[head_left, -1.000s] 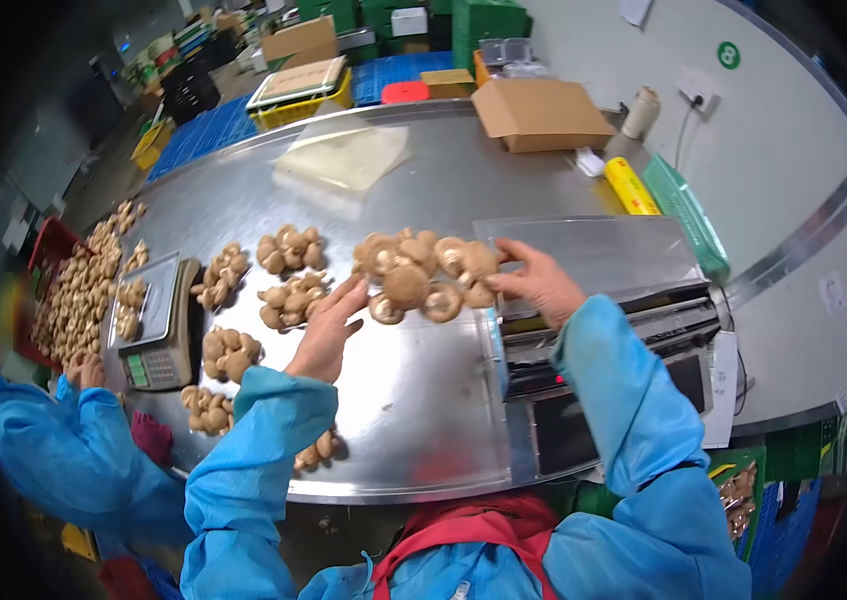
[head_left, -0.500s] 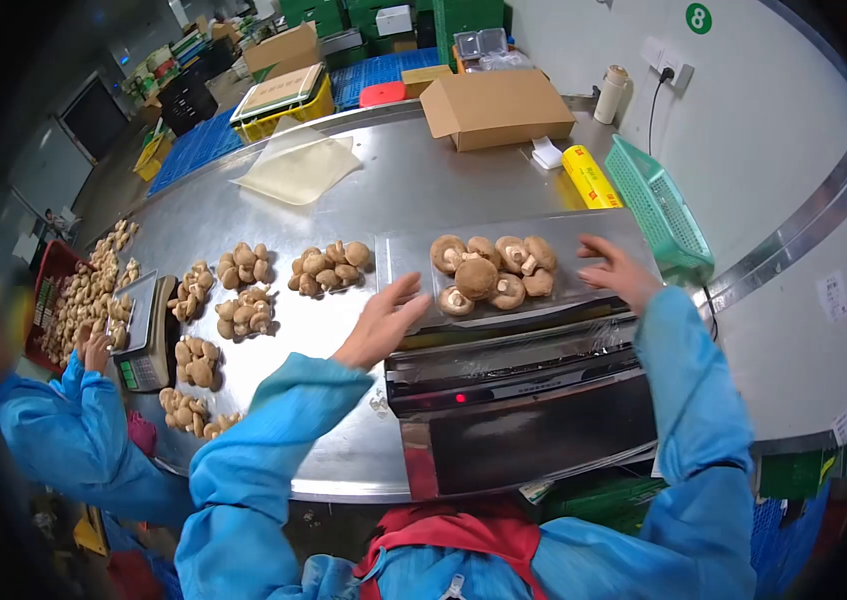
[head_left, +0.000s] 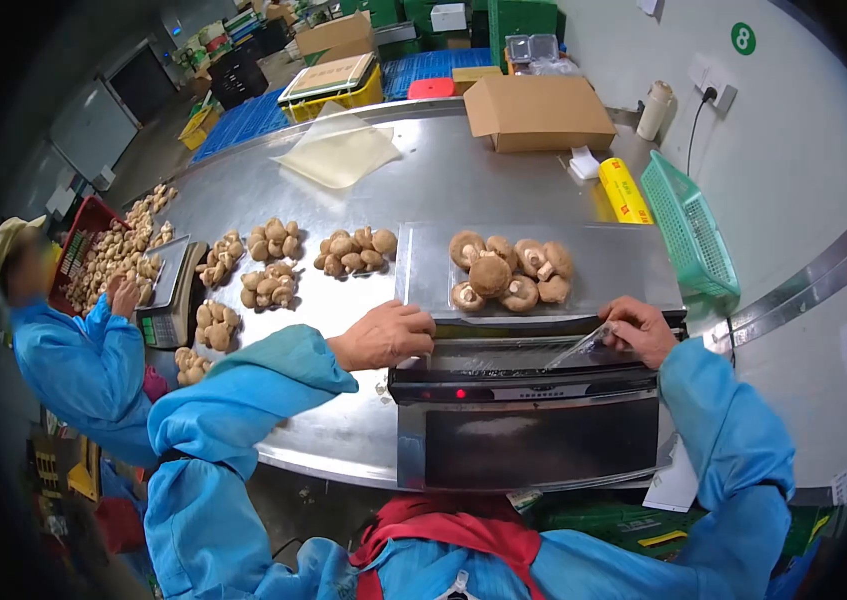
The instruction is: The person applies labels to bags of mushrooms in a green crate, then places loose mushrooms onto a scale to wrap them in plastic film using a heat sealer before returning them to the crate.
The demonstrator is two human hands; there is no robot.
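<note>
A wrapping machine (head_left: 543, 440) with a small red light stands in front of me, and clear cling film (head_left: 513, 356) lies across its upper part. My right hand (head_left: 638, 332) pinches the film at the right end, where it is pulled up into a creased corner. At the left end my left hand (head_left: 385, 335) is closed, its fingertips at the film's edge; the exact pinch is hard to see. Just beyond the film, a group of shiitake mushrooms (head_left: 490, 275) sits on the machine's metal plate (head_left: 608, 260), some stems up, some caps up.
Several mushroom piles (head_left: 271, 287) lie to the left. A co-worker (head_left: 78, 350) handles mushrooms by a scale (head_left: 171, 300) and a red crate (head_left: 83, 240). Farther back are a cardboard box (head_left: 540, 112), a yellow roll (head_left: 624, 190), a green basket (head_left: 691, 225) and a thin sheet (head_left: 338, 150).
Both hands have come down from beside the mushrooms to the film on the machine. My right hand has closed on the film and lifted its corner; my left fingers have closed. The view has shifted.
</note>
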